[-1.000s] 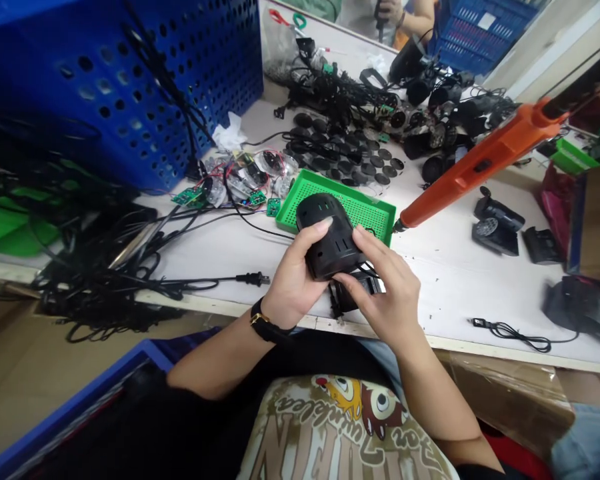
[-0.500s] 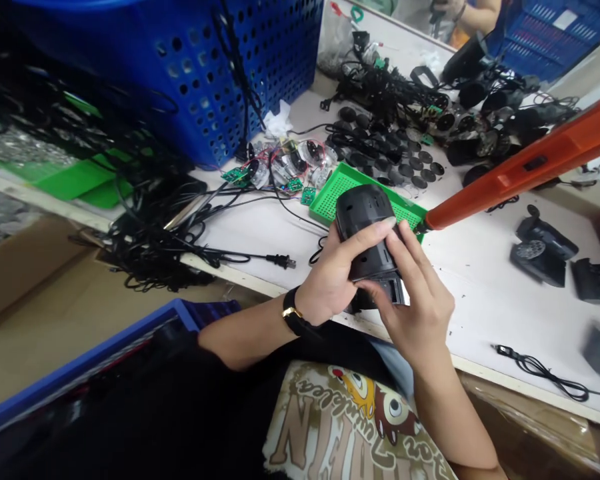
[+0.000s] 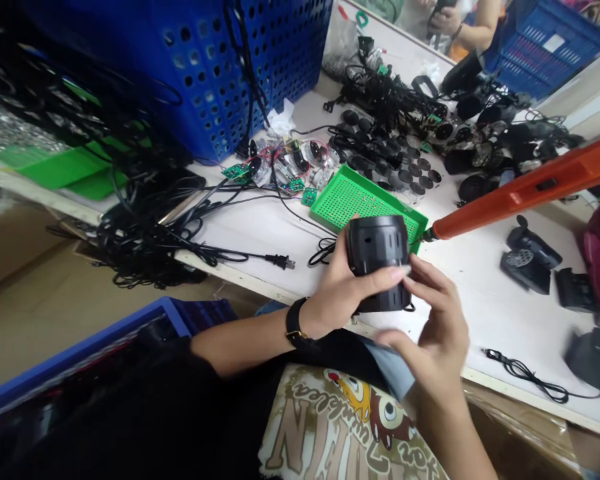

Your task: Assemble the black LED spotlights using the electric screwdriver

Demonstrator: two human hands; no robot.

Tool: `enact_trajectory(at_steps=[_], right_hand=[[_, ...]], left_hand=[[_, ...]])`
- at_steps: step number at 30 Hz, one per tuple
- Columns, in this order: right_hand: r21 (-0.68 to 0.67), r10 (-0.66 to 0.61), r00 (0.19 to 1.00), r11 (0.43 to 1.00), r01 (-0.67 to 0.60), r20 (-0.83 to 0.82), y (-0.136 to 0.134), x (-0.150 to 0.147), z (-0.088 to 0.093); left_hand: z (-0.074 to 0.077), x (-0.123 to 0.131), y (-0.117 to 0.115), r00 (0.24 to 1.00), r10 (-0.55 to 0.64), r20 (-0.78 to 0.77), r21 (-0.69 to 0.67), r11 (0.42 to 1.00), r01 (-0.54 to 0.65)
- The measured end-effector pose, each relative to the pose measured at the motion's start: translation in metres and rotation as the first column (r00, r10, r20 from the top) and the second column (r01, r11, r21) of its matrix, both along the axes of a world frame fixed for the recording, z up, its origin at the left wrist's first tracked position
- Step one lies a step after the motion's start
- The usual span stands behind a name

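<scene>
In the head view my left hand (image 3: 337, 293) is wrapped round a black rounded plastic housing (image 3: 379, 243) with slots in its side, thumb across its front. The housing is held over the front edge of the bench. My right hand (image 3: 437, 320) is beside it, fingertips at the housing's right side and thumb spread away below; whether the fingertips touch it I cannot tell. Just behind the housing lies a green perforated tray (image 3: 337, 200) with small metal screws in it. An orange electric screwdriver (image 3: 520, 197) points its tip at the tray's right corner.
A large blue crate (image 3: 195, 87) stands at the back left. Wired lamp parts with green circuit boards (image 3: 237, 173), black discs (image 3: 420, 177) and tangled cables (image 3: 150, 227) lie around. Black housing parts (image 3: 527, 267) and a coiled cable (image 3: 535, 383) are at right. Another person's hand (image 3: 445, 23) shows behind.
The housing has turned more upright and moved slightly lower and right in view. My right thumb has come off its lower end, and the right hand has opened. The screwdriver hangs slightly lower in view.
</scene>
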State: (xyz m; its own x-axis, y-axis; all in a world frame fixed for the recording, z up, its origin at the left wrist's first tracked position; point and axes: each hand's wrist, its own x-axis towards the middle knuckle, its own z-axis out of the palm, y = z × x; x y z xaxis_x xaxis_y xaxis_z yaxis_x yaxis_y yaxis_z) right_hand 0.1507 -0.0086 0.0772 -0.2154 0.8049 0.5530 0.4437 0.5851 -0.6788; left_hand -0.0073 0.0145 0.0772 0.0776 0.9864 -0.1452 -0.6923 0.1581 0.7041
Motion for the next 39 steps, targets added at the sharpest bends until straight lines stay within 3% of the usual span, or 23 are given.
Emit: enact_trajectory(at_steps=[3,7,9,12,17,22,28,33,36,39], right_hand=[[-0.349,-0.016,0.960,0.933,-0.086,-0.278,0.000,0.010,0.016],[-0.574,0.056,0.931,0.774,-0.268,-0.360,0.010,0.014,0.026],[-0.615,0.105,0.900,0.697,-0.370,-0.423,0.016,0.014,0.027],[-0.616,0.131,0.854,0.638,-0.462,-0.504,0.023,0.012,0.031],[-0.624,0.132,0.787,0.538,-0.567,-0.602,0.032,0.008,0.036],[-0.633,0.096,0.795,0.551,-0.544,-0.599,0.031,0.007,0.031],[-0.591,0.129,0.775,0.573,-0.568,-0.619,0.030,0.006,0.023],[-0.504,0.168,0.761,0.657,-0.560,-0.626,0.027,0.000,0.017],[-0.465,0.200,0.763,0.689,-0.556,-0.615,0.027,-0.003,0.014],[-0.486,0.203,0.781,0.683,-0.546,-0.591,0.033,-0.004,0.013]], left_hand=[[-0.005,0.001,-0.011,0.984,-0.057,-0.170,0.174,0.981,0.087],[-0.014,0.002,-0.022,0.916,0.090,-0.392,0.430,0.898,0.096],[-0.019,0.001,-0.023,0.875,0.175,-0.451,0.504,0.859,0.088],[-0.024,-0.001,-0.021,0.843,0.237,-0.483,0.563,0.822,0.091],[-0.031,-0.006,-0.018,0.849,0.278,-0.450,0.664,0.740,0.110],[-0.039,-0.008,-0.023,0.845,0.236,-0.480,0.642,0.751,0.155],[-0.046,-0.005,-0.021,0.837,0.260,-0.481,0.614,0.782,0.110],[-0.048,-0.002,-0.024,0.802,0.386,-0.455,0.653,0.758,0.005],[-0.049,-0.003,-0.024,0.797,0.399,-0.454,0.662,0.749,0.002],[-0.050,-0.006,-0.018,0.818,0.332,-0.470,0.603,0.797,0.023]])
